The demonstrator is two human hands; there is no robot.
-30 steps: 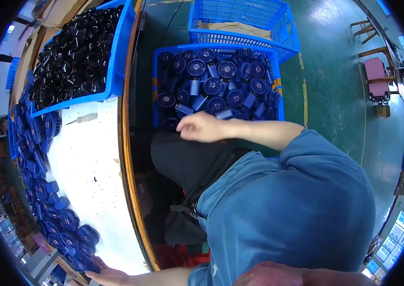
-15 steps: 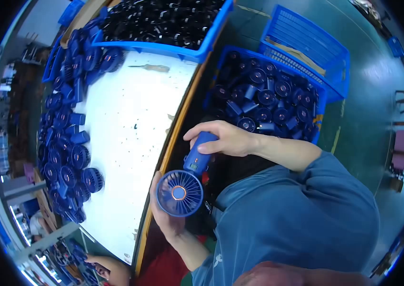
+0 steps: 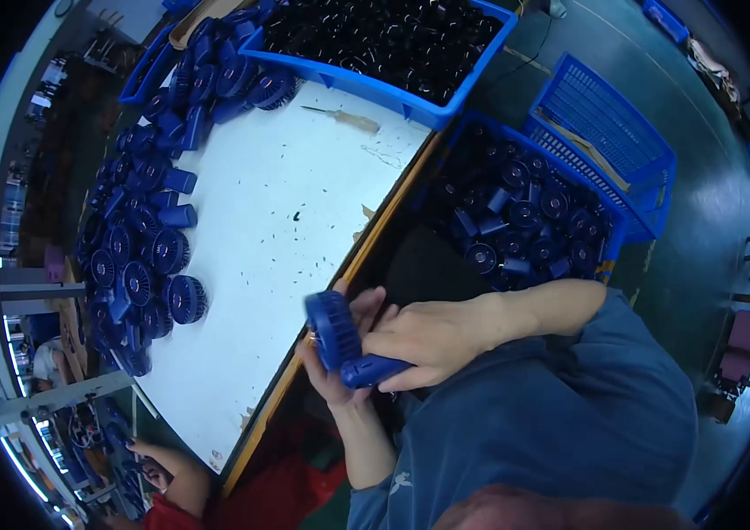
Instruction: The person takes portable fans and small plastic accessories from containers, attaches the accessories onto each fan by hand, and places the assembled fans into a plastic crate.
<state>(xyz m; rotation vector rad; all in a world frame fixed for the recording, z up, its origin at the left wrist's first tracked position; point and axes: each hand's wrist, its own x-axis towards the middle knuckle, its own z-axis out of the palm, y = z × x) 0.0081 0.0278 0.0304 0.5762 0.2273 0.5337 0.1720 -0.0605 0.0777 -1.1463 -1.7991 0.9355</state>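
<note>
A blue handheld fan [image 3: 332, 331] is held between my two hands at the table's front edge, its round head turned side-on. My right hand [image 3: 428, 340] grips the fan's handle. At the fan's head, my left hand [image 3: 335, 375] has its fingers and thumb around the lower side. Many similar blue fans [image 3: 136, 283] lie piled along the far left side of the white table [image 3: 260, 212]. A crate [image 3: 529, 212] on the floor holds several more fans.
A blue bin [image 3: 432, 110] full of black parts stands on the table, near a screwdriver [image 3: 353, 120]. An open blue crate [image 3: 609, 132] is behind the fan crate. A co-worker's arm [image 3: 176, 473] shows at lower left. Small dark bits dot the tabletop.
A second ago my hands were apart and my right was empty. Since half a second ago the fan has turned from face-up to side-on, and the view has shifted.
</note>
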